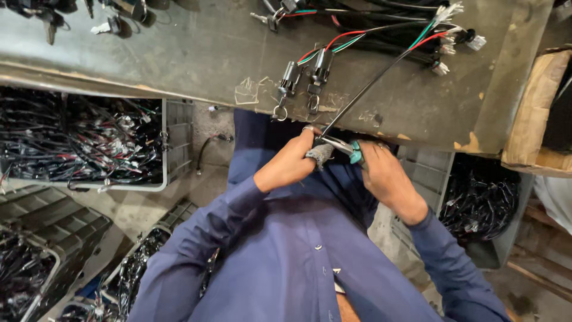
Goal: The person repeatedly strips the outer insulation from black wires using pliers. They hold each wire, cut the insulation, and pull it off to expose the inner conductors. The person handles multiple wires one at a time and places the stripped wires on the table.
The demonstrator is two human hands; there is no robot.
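Left hand (292, 164) pinches the black cable (369, 86); right hand (387, 179) grips teal-handled pliers (342, 146) near the bench (196, 53) edge; squeezing crooked could nick the wires.

Two key switches (304, 76) lie side by side on the workbench (196, 53), near its edge; a crate of wire harnesses (89, 143) sits below, left of the person.

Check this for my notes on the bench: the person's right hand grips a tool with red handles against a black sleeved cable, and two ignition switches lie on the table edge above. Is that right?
One detail is wrong: the handles are teal, not red. In the head view the right hand grips a tool with teal handles against the black sleeved cable, and the two ignition switches lie on the table edge above.
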